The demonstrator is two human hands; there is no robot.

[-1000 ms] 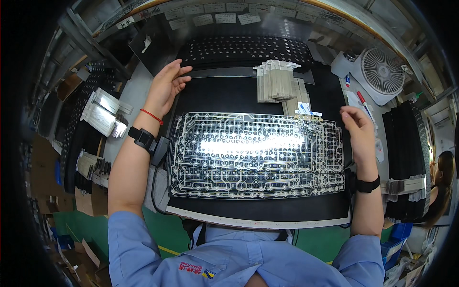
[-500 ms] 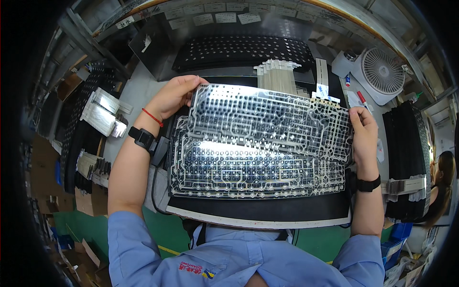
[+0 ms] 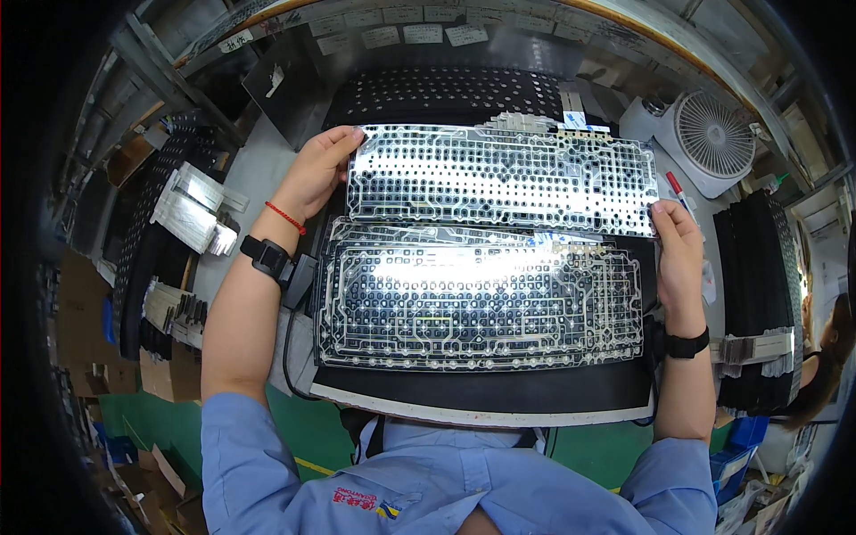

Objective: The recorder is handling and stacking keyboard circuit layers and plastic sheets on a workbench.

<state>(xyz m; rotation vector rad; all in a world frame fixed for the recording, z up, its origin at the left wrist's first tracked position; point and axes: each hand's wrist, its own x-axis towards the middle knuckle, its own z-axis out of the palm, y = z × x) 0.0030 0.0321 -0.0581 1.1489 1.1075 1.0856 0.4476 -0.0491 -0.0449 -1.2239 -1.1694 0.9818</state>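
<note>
A clear keyboard membrane sheet (image 3: 499, 174) with silvery printed tracks spans between my two hands, raised above the work surface. My left hand (image 3: 325, 160) pinches its upper left corner between thumb and fingers. At the lower right edge, my right hand (image 3: 676, 227) grips the same sheet, thumb on top. Below it lies a pile of similar membrane sheets (image 3: 481, 312) on a black board (image 3: 481, 388), glare running across the top one. A blue and white tab (image 3: 572, 119) shows at the held sheet's far edge.
Behind stand black perforated plates (image 3: 446, 94). A white fan (image 3: 713, 134) and a red marker (image 3: 676, 185) are at the far right. Stacked black plates (image 3: 758, 276) stand at the right; bundled membrane sheets (image 3: 192, 205) lie on the left. Another person's arm (image 3: 820, 366) shows at the right edge.
The held membrane sheet has moved away from me and levelled out, uncovering more of the pile below. My left hand has shifted slightly farther away; my right hand has barely moved.
</note>
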